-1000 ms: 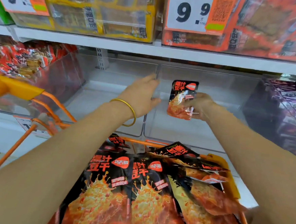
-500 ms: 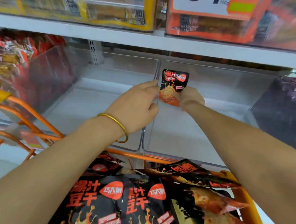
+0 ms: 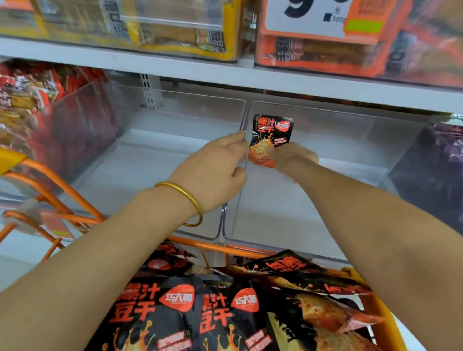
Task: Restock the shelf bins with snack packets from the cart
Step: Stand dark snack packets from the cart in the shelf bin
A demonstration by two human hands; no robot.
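Price tag (image 3: 318, 17): "9.9", "500g"; packets (image 3: 177, 308): "爆汁豆干".

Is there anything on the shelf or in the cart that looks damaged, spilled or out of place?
Nothing looks spilled or damaged. Only the packets in the cart lie in a loose heap, and the rear packet is upside down. The small packet in the right hand stands upright.

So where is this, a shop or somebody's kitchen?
Most likely a shop, in the snack aisle. A big price tag hangs up top, clear bins stand side by side, and an orange cart carries snack packets; the right hand holds a small packet.
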